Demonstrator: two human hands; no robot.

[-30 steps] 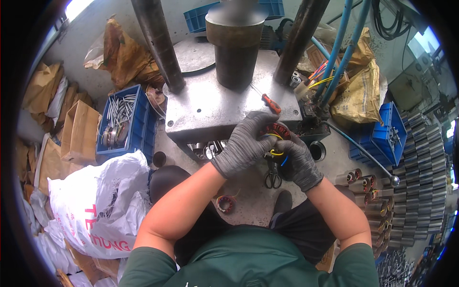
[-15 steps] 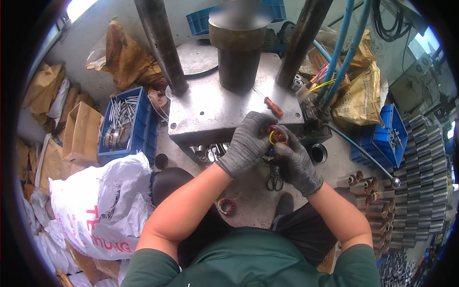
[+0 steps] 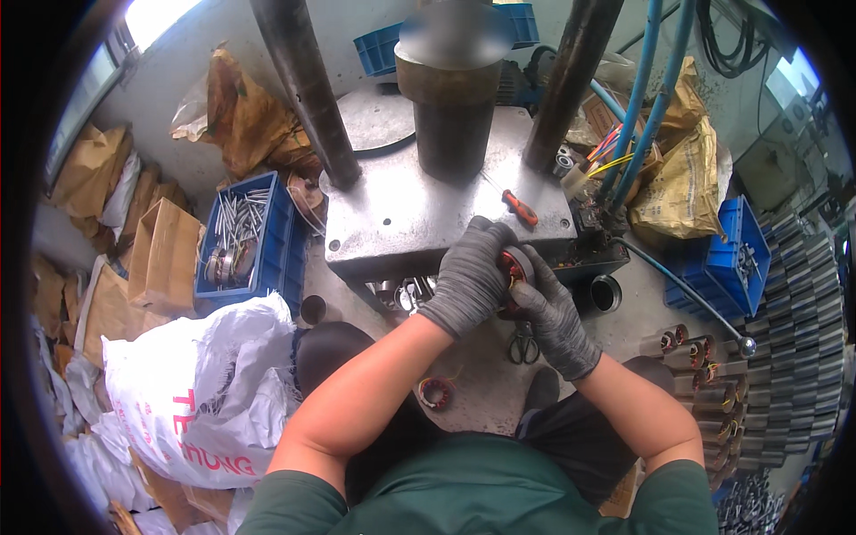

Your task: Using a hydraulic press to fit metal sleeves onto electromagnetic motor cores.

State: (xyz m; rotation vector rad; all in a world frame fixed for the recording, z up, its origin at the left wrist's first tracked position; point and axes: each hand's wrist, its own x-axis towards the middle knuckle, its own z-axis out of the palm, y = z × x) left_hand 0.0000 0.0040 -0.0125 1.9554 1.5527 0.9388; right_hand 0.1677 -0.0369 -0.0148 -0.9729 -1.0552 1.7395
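In grey knitted gloves, my left hand point(image 3: 471, 278) and my right hand point(image 3: 557, 319) are both closed around a motor stator point(image 3: 514, 265). It is a ring with a red winding end, held just in front of the press table's near edge. The fingers cover much of it. On the metal press table point(image 3: 401, 234), beyond my hands, lies a screwdriver point(image 3: 520, 208) with a red and black handle. Black-handled scissors point(image 3: 523, 349) rest below my hands. Another stator point(image 3: 435, 393), with red windings and loose yellow wire, sits on the floor between my legs.
A thick press ram point(image 3: 453, 134) stands between two steel columns. At left are a blue crate point(image 3: 287, 241) of metal shafts and a white sack point(image 3: 201, 383). At right, a ball-ended lever point(image 3: 747, 346) juts out beside wound stators in metal tubes point(image 3: 713, 392) and stacked metal cylinders point(image 3: 798, 312).
The stator has been turned in my hands, so its yellow wires no longer show. My left hand has moved closer around it. The whole view has shifted slightly.
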